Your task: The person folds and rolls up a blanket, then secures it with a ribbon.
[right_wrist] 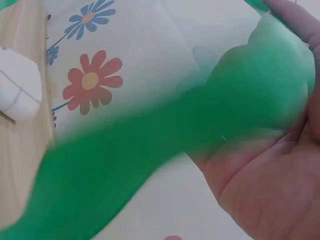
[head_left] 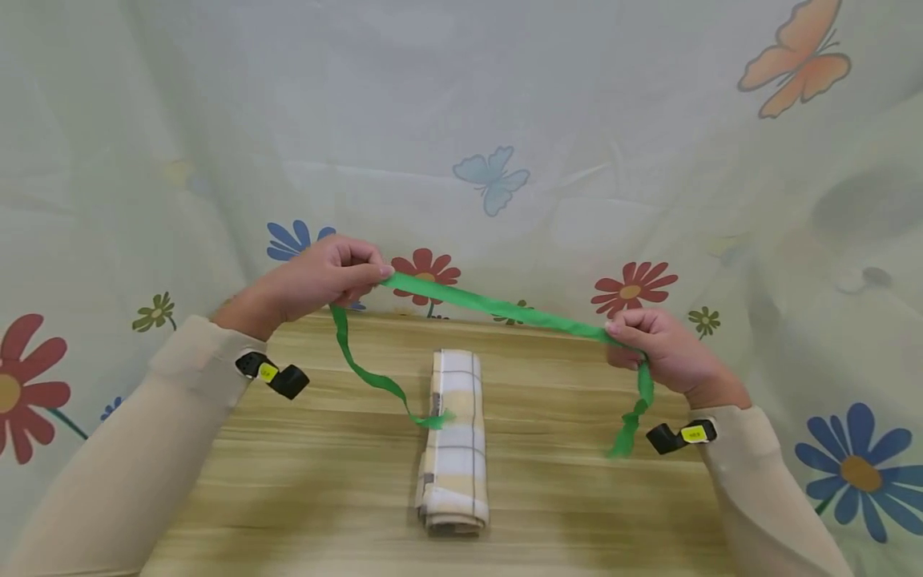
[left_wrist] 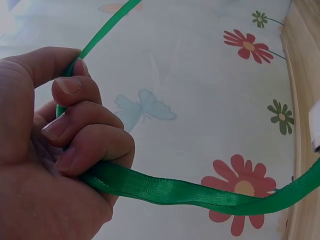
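A green ribbon (head_left: 497, 305) is stretched between the two hands above the table, sloping down toward the right. My left hand (head_left: 328, 272) pinches it between thumb and forefinger, the other fingers curled over it; a loose tail (left_wrist: 165, 190) hangs from that hand, its end overlapping the towel in the head view. My right hand (head_left: 663, 346) pinches the ribbon farther along, and a shorter tail (head_left: 634, 409) dangles below it. In the right wrist view the blurred ribbon (right_wrist: 135, 155) covers much of the fingers. Below the ribbon lies a folded checked towel (head_left: 457, 457), white and yellow.
The towel lies lengthwise on a wooden table (head_left: 317, 489). Behind the table and at both sides hangs a pale cloth (head_left: 404, 96) printed with flowers and butterflies. Small black devices with yellow labels sit at the left cuff (head_left: 272, 374) and the right cuff (head_left: 681, 435).
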{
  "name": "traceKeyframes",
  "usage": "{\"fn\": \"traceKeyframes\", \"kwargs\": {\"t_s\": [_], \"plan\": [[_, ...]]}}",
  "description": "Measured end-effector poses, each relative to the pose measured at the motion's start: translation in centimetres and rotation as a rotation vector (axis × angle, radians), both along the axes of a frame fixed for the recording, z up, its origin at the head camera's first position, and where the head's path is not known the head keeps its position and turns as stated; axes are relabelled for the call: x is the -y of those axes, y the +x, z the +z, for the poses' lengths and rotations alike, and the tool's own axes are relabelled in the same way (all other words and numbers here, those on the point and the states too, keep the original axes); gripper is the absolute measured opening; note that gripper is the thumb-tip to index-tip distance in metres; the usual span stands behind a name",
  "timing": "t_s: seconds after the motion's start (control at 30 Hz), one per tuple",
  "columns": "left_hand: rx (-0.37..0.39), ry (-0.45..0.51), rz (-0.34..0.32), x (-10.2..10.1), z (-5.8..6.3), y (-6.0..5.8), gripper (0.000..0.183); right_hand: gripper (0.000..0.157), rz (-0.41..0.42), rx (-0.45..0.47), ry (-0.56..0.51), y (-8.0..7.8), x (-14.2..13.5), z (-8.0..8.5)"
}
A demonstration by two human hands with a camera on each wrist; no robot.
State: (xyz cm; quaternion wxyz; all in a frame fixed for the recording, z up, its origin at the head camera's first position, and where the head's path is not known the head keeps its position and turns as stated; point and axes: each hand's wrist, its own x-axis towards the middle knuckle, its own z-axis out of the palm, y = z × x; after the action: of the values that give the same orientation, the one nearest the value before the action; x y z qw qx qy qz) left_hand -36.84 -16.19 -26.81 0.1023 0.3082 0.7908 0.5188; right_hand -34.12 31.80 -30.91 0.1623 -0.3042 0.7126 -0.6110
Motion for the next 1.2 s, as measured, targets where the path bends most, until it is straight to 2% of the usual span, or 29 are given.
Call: {"fn": "traceKeyframes", "kwargs": {"t_s": [0.13, 0.37, 0.53, 0.73, 0.8, 0.87, 0.97, 1.07, 1.2], "plan": [[-0.006, -0.006, 0.013, 0.9, -0.2, 0.0, 0.031, 0.038, 0.017, 0.011, -0.037, -0.3, 0.1, -0.5], [-0.012, -0.011, -0.009, 1.7, -0.3, -0.3, 0.031, 0.037, -0.023, 0.020, -0.031, -0.7, 0.0, -1.3], [-0.019, -0.046, 0.024, 2.4, -0.7, -0.3, 0.036, 0.038, -0.043, 0.051, -0.025, -0.6, -0.4, -1.9], [0.026, -0.079, 0.073, 3.5, -1.7, -0.5, 0.043, 0.039, 0.103, 0.109, -0.166, -0.6, -1.0, -2.7], [0.039, -0.078, 0.085, 3.8, -2.0, -0.6, 0.044, 0.040, 0.159, 0.096, -0.197, -0.8, -1.2, -2.9], [0.043, -0.080, 0.094, 4.1, -2.2, -0.7, 0.045, 0.039, 0.180, 0.077, -0.199, -0.9, -1.5, -3.2], [0.040, -0.079, 0.100, 4.4, -2.4, -0.8, 0.045, 0.035, 0.146, 0.045, -0.136, -1.1, -2.0, -3.5], [0.035, -0.084, 0.106, 4.7, -2.7, -0.9, 0.045, 0.033, 0.089, 0.104, -0.083, -1.1, -2.6, -3.7], [0.060, -0.098, 0.122, 4.8, -3.2, -0.9, 0.047, 0.031, 0.076, 0.156, -0.062, -1.1, -3.1, -4.3]]}}
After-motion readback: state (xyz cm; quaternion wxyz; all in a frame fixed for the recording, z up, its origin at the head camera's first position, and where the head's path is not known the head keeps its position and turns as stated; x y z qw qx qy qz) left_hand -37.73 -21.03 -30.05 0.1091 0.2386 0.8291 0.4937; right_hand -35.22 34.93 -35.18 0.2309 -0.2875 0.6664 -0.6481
